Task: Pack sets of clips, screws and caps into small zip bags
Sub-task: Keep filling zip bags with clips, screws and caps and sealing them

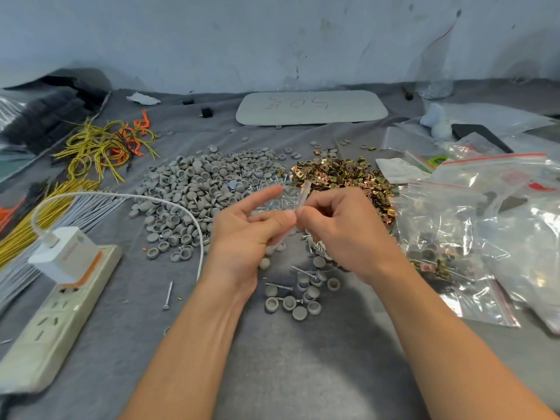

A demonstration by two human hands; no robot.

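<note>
We hold the small zip bag (286,201) up between both hands, just above the middle of the desk (272,368), in front of the heaps of parts. The left hand (248,228) pinches one side of it with thumb and curled fingers, its index finger pointing out straight. The right hand (342,228) has its fingers curled and nips the bag's stiff mouth strip.

We judge the step to be working the zip mouth, though opening and closing look the same from here. To do it well, we should keep each pinch close to the strip, hold the mouth level so nothing slides out, and run the fingertips along its full length instead of tugging at one corner.

The bag is clear, thin and crinkled, with a pale strip standing up at its right edge. Screws glint through the film, but we cannot tell whether they lie inside it or behind it.

Below the hands lie a small cluster of caps (300,295) and loose screws (281,287). Further back are the grey cap heap (194,189) and the brass-coloured clips (342,177). Larger zip bags (454,234) holding mixed parts lie to the right.
</note>
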